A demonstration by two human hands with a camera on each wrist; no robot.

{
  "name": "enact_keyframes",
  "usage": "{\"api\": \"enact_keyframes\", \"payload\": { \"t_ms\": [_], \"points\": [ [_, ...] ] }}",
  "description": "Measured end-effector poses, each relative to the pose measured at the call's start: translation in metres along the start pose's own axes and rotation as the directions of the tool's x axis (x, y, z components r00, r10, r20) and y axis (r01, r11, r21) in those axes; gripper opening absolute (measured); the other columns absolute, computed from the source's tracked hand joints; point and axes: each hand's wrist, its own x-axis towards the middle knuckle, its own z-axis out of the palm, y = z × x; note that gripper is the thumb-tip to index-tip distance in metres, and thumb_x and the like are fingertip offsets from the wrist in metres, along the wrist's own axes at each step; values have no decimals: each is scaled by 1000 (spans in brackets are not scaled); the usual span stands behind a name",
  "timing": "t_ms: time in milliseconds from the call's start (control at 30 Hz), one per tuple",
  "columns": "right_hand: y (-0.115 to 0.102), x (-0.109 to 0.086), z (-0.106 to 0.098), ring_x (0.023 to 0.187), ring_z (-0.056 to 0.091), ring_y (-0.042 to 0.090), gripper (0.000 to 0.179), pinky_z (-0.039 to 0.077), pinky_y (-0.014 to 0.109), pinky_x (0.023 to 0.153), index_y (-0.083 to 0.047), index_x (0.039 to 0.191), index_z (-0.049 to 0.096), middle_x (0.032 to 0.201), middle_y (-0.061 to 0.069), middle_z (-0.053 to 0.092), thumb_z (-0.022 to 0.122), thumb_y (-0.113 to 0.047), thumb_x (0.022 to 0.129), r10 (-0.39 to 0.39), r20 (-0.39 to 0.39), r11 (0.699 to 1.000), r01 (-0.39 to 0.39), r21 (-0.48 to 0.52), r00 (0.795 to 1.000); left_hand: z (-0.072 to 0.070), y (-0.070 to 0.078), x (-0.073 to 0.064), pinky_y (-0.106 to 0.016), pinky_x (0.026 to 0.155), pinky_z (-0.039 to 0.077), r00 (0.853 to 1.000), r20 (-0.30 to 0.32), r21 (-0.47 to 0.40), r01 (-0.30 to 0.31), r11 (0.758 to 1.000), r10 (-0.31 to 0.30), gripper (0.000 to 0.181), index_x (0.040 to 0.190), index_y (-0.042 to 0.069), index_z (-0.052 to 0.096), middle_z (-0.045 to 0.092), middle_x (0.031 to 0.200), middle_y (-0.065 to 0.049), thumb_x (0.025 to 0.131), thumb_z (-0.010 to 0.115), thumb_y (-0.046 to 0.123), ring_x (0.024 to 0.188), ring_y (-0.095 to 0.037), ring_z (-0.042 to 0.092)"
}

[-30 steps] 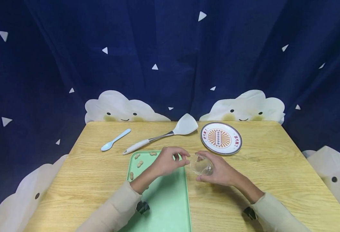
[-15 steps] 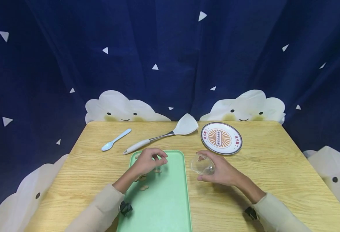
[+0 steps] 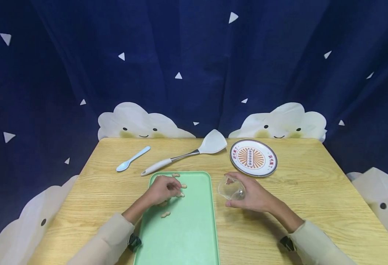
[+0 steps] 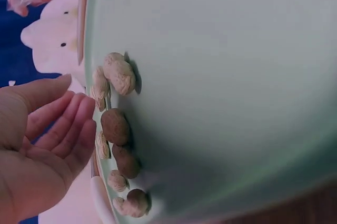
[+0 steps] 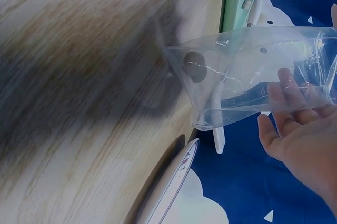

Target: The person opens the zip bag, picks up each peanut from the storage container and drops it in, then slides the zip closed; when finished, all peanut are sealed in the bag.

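My left hand [image 3: 162, 189] hovers low over the far left part of a green tray [image 3: 188, 232]. Its fingers bend loosely beside several peanuts [image 4: 120, 74] in their shells; a gap shows between thumb and fingertips, with nothing held. Round brown nuts [image 4: 115, 126] lie among the peanuts in the left wrist view; the hand mostly hides them in the head view. My right hand [image 3: 251, 193] holds a clear plastic bag [image 5: 253, 71] by its mouth, above the table to the right of the tray. One round brown nut [image 5: 195, 66] sits at the bag's bottom.
Behind the tray lies a white spatula [image 3: 212, 142], its handle pointing left. A pale blue spoon [image 3: 132, 159] rests at the back left. The printed white plate [image 3: 266, 156] stands behind my right hand. A dark blue curtain [image 3: 194, 55] hangs beyond the table.
My left hand has moved from beside the bag leftward and down to the peanuts on the tray. My right hand and the bag have stayed nearly still.
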Motion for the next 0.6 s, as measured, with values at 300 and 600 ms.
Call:
{"api": "enact_keyframes", "payload": {
  "t_ms": [300, 600],
  "points": [
    [-2, 0, -3, 112, 57, 16, 82, 44, 46, 98, -16, 134, 48, 112, -7, 62, 82, -46, 67, -4, -3, 1000, 4, -3, 1000, 4, 3, 2, -31, 72, 50, 998, 57, 110, 18, 994, -24, 16, 88, 1, 71, 71, 81, -8, 73, 75, -2, 76, -17, 66],
    [-2, -2, -4, 113, 57, 17, 81, 43, 47, 99, -16, 134, 48, 114, -5, 63, 82, -46, 68, -5, 1, 1000, 5, 7, 1000, 10, 5, 8, -25, 68, 45, 998, 49, 169, -33, 985, 25, 13, 78, 3, 68, 68, 75, -6, 70, 76, -3, 71, -12, 63]
  ]
}}
